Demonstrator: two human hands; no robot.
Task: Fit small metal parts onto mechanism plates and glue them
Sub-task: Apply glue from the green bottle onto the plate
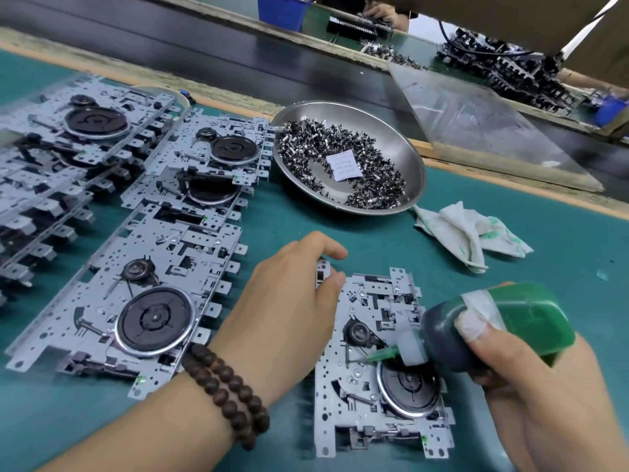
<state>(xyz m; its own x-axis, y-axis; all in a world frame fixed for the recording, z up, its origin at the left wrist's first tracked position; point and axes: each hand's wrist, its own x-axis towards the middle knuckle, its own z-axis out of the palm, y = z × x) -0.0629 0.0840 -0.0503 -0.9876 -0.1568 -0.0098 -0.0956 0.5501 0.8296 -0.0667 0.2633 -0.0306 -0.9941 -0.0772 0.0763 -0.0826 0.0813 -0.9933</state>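
A grey mechanism plate (pixel 343 400) with a black flywheel lies on the green mat in front of me. My left hand (pixel 289 308) holds its upper left corner, thumb and fingers curled round the edge. My right hand (pixel 531 379) grips a green glue bottle (pixel 493 328) tilted to the left; its thin green nozzle (pixel 381 354) touches the plate beside the small black pulley. A steel dish (pixel 408 144) of several small metal parts stands behind, with a white desiccant packet lying in it.
Rows of overlapping mechanism plates (pixel 143 274) fill the left of the mat. A crumpled white cloth (pixel 466 233) lies to the right of the dish. A clear sheet (pixel 476 120) leans at the back right beside a dark conveyor belt (pixel 204 46). Another person's hand works beyond it.
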